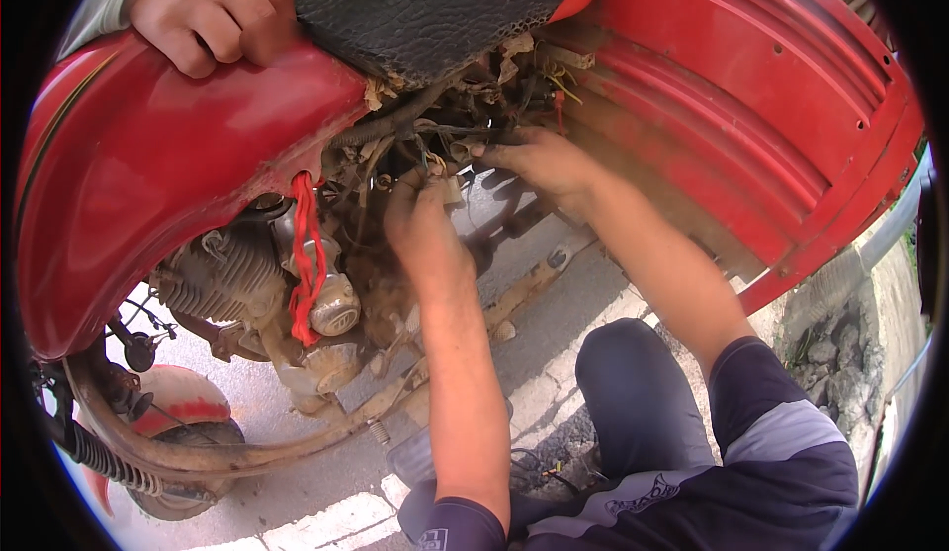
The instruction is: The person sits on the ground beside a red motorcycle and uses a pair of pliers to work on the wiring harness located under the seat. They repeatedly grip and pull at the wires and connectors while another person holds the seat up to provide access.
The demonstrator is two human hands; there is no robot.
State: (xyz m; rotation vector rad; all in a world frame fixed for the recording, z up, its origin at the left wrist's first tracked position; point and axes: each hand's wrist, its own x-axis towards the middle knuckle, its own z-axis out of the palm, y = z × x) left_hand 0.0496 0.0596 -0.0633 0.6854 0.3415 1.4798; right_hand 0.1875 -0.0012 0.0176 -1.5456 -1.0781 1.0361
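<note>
Both my hands are inside the open frame of a red motorcycle or three-wheeler, below its black seat (425, 17). Thumb and fingers of my left hand (427, 230) are closed on thin coloured wires (433, 161), beside a small pale connector (454, 191). To its right, my right hand (549, 168) reaches in with its fingertips pinched close to the same wires. What lies between those fingertips is too small to make out. More dusty cables and a dark ribbed sleeve (366, 134) surround my fingers.
Another person's hand (213, 12) rests on the red fuel tank (198, 126) at upper left. A red strap (308, 264) hangs over the finned engine (222, 274). A bent tube (267, 459) curves past the front wheel (198, 457). The large red body panel (732, 126) stands at right.
</note>
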